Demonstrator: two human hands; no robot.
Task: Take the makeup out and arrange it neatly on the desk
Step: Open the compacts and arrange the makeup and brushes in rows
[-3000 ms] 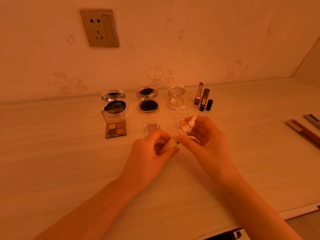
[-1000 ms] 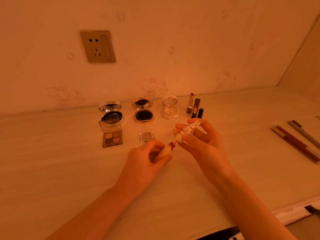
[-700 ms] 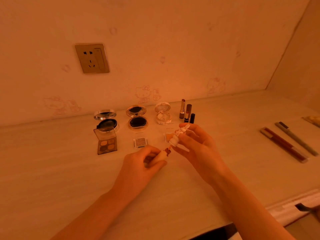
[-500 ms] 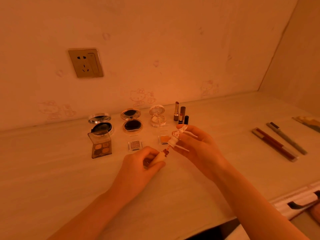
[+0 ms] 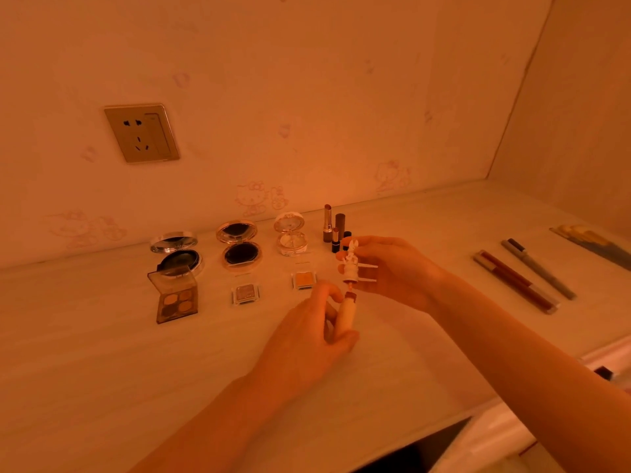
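lip gloss tube (image 5: pixel 346 315) is gripped by curled left fingers (image 5: pixel 327 292); right fingers (image 5: pixel 370 246) pinch its rabbit cap (image 5: pixel 350 265).

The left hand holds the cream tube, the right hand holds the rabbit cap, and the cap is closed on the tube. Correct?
Not quite: the head view shows the rabbit cap lifted off the cream tube, above its mouth. The left hand holds the tube, the right hand the cap.
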